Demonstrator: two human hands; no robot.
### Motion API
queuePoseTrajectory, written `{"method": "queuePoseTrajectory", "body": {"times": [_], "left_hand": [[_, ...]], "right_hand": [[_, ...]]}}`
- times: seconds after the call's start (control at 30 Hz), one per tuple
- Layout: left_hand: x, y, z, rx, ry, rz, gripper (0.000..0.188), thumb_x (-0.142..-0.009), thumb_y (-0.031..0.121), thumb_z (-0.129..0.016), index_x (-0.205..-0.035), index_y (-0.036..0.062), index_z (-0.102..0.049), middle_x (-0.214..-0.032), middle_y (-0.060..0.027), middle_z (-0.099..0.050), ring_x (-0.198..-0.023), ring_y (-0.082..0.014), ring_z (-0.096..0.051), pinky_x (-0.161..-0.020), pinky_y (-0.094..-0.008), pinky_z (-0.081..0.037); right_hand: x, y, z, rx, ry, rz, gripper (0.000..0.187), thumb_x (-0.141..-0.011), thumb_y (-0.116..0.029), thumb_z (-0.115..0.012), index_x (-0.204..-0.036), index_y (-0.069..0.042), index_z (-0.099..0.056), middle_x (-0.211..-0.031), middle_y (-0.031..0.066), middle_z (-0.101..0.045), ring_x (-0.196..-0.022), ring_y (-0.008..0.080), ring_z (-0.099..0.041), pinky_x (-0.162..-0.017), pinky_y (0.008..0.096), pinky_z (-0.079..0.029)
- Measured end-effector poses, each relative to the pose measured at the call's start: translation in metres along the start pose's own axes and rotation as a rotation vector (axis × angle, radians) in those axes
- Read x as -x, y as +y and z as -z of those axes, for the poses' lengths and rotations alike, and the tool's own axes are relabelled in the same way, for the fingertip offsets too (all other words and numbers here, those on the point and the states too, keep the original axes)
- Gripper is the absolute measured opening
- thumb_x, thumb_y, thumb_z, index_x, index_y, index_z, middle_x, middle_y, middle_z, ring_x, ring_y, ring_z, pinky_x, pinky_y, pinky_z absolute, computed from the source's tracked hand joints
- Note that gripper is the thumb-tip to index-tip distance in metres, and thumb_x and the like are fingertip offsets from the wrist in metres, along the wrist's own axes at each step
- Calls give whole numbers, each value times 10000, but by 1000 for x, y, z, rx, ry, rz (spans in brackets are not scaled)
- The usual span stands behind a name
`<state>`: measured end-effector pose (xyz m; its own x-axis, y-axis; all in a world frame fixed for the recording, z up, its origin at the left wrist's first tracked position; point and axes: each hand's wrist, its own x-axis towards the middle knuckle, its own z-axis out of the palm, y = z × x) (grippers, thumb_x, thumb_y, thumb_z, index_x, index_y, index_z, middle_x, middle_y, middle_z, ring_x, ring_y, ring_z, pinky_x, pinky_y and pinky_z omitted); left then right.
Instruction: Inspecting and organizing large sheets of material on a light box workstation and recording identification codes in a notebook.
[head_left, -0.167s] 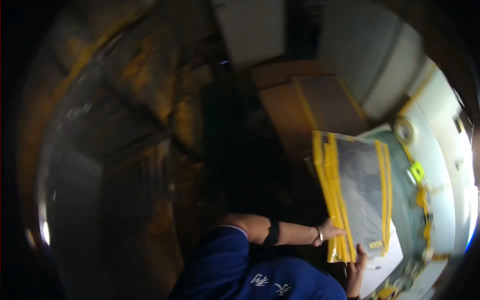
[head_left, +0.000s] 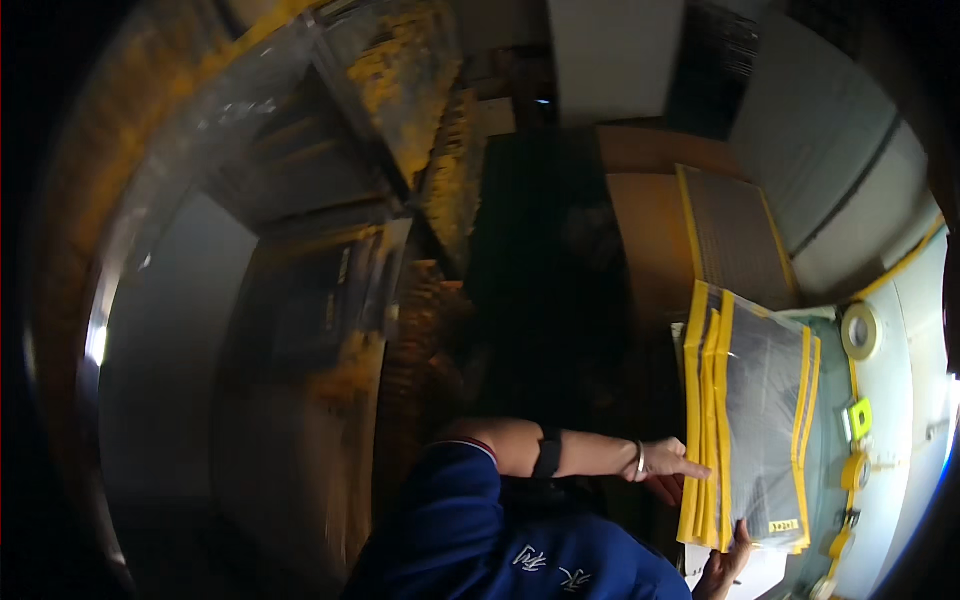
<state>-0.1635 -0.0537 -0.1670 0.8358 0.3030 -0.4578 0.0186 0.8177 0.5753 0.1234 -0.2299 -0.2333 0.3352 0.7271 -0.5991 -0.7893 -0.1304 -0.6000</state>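
Observation:
A stack of flat, see-through greyish plastic bags (head_left: 762, 410) with bright yellow edge strips is held up at the right. My left hand (head_left: 672, 462) reaches across from the left and grips its left edge, a finger lying over the yellow strips and other fingers underneath. At the lower edge, my right hand (head_left: 728, 565) holds the stack with the thumb on top; its other fingers are mostly hidden below. A white sheet (head_left: 755, 572) shows partly under the stack.
A pale work surface (head_left: 890, 400) at the right carries a tape roll (head_left: 862, 331), a lime-green square item (head_left: 858, 419) and yellow rolls (head_left: 855, 471). Beyond lies another yellow-edged grey piece (head_left: 735, 225) on brown board. Piled yellow-edged goods (head_left: 405, 75) stand at the left.
The view has swung left, so everything sits further right and the left-hand piles show more. Both hands keep their hold on the stack.

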Motion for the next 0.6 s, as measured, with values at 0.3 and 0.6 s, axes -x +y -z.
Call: {"method": "queuePoseTrajectory", "body": {"times": [0.3, 0.6], "left_hand": [[115, -26, 153, 46, 752, -358, 320, -808, 171, -663, -1072, 11, -576, -966, -126, -653, -848, -196, -655, -703, -318, -559], [393, -190, 416, -943, 2296, -14, 166, -775, 210, -624, -800, 49, -593, -687, -104, -583, -654, -297, -574, -593, -405, -489]], "right_hand": [[50, -54, -31, 1307, -397, 1174, 487, -864, -190, -504, -1249, 100, -431, -1243, 229, -487, -1156, 305, -450, -945, 371, -352], [139, 24, -190, 1298, -147, 595, 527, -740, 2, -447, -1265, 45, -449, -1227, 182, -515, -1146, 231, -475, -990, 338, -340]]}}
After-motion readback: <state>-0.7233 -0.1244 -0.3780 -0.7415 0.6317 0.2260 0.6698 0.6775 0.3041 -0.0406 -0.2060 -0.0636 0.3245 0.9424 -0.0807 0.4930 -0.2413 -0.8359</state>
